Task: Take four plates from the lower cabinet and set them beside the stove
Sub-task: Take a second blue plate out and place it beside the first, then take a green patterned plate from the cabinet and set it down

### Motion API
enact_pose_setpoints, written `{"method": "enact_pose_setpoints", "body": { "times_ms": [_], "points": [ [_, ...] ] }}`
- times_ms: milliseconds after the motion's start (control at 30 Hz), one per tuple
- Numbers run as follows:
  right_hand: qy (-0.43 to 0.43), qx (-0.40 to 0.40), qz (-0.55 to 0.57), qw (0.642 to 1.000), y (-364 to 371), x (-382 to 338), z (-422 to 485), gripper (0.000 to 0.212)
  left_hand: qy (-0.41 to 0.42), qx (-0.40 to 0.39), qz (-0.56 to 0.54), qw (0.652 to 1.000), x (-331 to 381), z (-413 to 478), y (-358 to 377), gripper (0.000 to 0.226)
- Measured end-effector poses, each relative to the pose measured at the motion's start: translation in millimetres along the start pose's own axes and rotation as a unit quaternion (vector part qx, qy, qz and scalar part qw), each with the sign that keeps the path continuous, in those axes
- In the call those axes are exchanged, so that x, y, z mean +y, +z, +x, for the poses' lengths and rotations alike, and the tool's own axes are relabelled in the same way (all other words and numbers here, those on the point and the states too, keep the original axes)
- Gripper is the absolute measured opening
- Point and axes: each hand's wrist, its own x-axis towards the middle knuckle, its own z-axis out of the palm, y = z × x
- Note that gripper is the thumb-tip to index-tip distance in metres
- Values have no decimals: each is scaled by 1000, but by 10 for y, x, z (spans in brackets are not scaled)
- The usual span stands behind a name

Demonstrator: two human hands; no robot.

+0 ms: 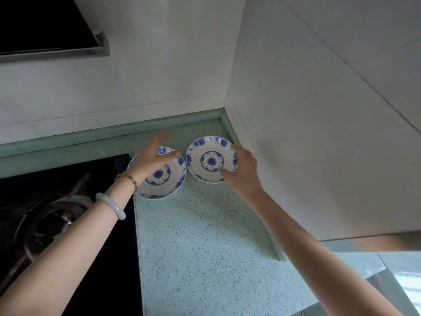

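Observation:
Two white plates with blue flower patterns lie side by side on the pale green speckled counter (200, 236), right of the black stove (68, 213). The left plate (168, 183) slightly overlaps the stove's edge; my left hand (152, 158) hovers just above it, fingers spread and blurred, holding nothing. The right plate (208, 160) sits near the back corner. My right hand (242, 169) grips its right rim, thumb on the near edge and fingers on the far edge.
White walls close the counter at the back and on the right (307, 133). A range hood (52, 42) hangs at the upper left. The stove's burner grate (52, 215) lies under my left forearm. The counter's front part reaches toward me.

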Motion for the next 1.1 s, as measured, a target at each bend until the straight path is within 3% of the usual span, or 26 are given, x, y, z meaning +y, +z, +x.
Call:
{"method": "enact_pose_setpoints", "body": {
  "times_ms": [167, 367, 600, 833, 1100],
  "points": [
    [-88, -16, 58, 994, -344, -244, -366, 91, 34, 93, -118, 988, 170, -766, -159, 95],
    [-166, -43, 206, 963, -566, -293, -884, 108, 109, 186, -196, 957, 394, -1723, -89, 109],
    [-248, -88, 254, 931, -727, -212, -1499, 103, 138, 268, -191, 934, 627, -2670, 177, 111],
    [-293, -139, 260, 910, -953, 46, -2098, 101, 109, 340, -186, 915, 729, -3682, 664, 111],
    [-360, -270, 255, 856, -623, -101, -2907, 97, 64, 475, -159, 863, 635, -5031, 961, 107]
  ]
}}
